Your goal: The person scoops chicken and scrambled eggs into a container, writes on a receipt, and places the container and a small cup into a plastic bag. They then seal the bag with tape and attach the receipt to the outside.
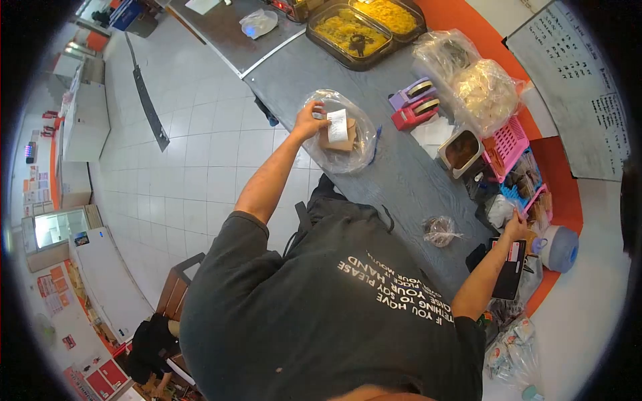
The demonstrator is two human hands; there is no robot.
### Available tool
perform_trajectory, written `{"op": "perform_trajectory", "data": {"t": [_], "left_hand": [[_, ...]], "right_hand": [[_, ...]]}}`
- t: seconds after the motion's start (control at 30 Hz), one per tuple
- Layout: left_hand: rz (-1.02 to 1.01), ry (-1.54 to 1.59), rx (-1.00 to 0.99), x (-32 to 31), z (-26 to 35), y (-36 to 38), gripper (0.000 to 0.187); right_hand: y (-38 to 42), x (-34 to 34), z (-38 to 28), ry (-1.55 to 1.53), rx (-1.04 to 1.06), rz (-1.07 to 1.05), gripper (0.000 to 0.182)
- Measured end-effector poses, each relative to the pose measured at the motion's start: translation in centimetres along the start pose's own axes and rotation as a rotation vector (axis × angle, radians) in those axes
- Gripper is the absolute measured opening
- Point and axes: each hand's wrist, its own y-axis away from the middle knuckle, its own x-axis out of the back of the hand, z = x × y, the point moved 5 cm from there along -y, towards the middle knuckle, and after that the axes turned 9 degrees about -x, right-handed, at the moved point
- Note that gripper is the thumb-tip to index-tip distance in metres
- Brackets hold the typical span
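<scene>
A clear plastic bag (364, 134) lies near the counter's left edge, with a brown package (342, 142) and a white printed slip (337, 125) in or on it. My left hand (311, 123) curls its fingers and thumb round the bag's left side, the thumb close to the slip. Far to the right, my right hand (515, 228) reaches into a cluster of small items, beside a white crumpled bundle (500, 211) and a pink handle (535, 198). Its fingers are pressed together, and what they hold is too small to tell.
Food trays (352, 35) stand at the back of the grey counter (401, 180). Tape dispensers (416, 112), a metal container (461, 152), a pink basket (506, 148) and a small tied bag (439, 231) are on it. Another person (150, 347) is at lower left.
</scene>
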Motion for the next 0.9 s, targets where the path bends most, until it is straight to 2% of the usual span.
{"op": "perform_trajectory", "data": {"t": [0.07,0.13,0.23,0.33,0.37,0.4,0.43,0.47,0.5,0.53,0.57,0.6,0.63,0.67,0.73,0.77,0.83,0.9], "left_hand": [[-0.002,0.006,0.012,-0.1,-0.1,-0.1,0.061],[-0.016,-0.028,-0.041,0.0,0.0,-0.2,0.057],[-0.027,0.016,-0.088,0.1,0.6,0.0,0.056],[-0.098,-0.017,-0.101,0.5,1.9,0.6,0.056],[-0.162,-0.091,-0.194,0.6,2.8,1.1,0.054],[-0.159,-0.092,-0.196,0.8,3.0,1.4,0.054],[-0.220,-0.161,-0.313,0.3,3.5,2.0,0.053],[-0.287,-0.231,-0.429,-0.2,3.9,2.8,0.052],[-0.243,-0.234,-0.474,-0.4,3.1,3.3,0.050],[-0.246,-0.216,-0.397,-0.3,3.1,3.6,0.048],[-0.261,-0.190,-0.332,-0.2,3.1,4.0,0.046],[-0.222,-0.306,-0.401,0.0,2.7,4.4,0.044],[-0.197,-0.397,-0.490,-0.5,2.2,4.6,0.042],[-0.206,-0.469,-0.533,-0.5,3.4,4.9,0.040],[-0.256,-0.375,-0.528,-0.3,3.6,5.6,0.038],[-0.285,-0.362,-0.500,-0.2,4.2,6.1,0.034],[-0.245,-0.354,-0.566,0.1,5.5,7.1,0.032],[-0.211,-0.381,-0.563,0.2,5.4,8.0,0.030]], "right_hand": [[0.6,1.2,-1.5,-0.063,-0.077,0.043,0.028],[1.4,2.7,-3.6,-0.049,0.053,0.128,0.027],[2.0,4.0,-6.0,0.109,0.063,0.248,0.028],[2.4,5.1,-8.3,0.018,0.061,0.383,0.020],[3.5,5.2,-10.8,0.016,0.065,0.384,0.020],[6.1,5.4,-15.0,-0.396,0.026,0.311,0.016],[8.6,5.0,-18.9,-0.804,-0.016,0.226,0.013],[10.9,4.4,-22.5,-0.796,0.099,0.174,0.012],[12.7,3.5,-25.3,-0.781,0.212,0.128,0.013],[13.6,2.5,-26.8,-0.720,0.307,0.141,0.015],[15.1,2.1,-28.6,-0.593,0.315,0.166,0.015],[15.5,0.5,-28.6,-0.616,0.232,0.113,0.015],[15.6,0.5,-29.2,-0.613,0.243,0.126,0.011],[14.7,0.7,-28.0,-0.355,0.410,0.284,0.010],[11.8,1.6,-22.8,-0.099,0.507,0.375,0.011],[11.6,3.6,-20.9,0.001,0.444,0.385,0.013],[10.9,5.5,-16.3,0.105,0.368,0.414,0.015],[8.4,3.2,-6.8,0.374,0.246,0.176,0.016]]}}
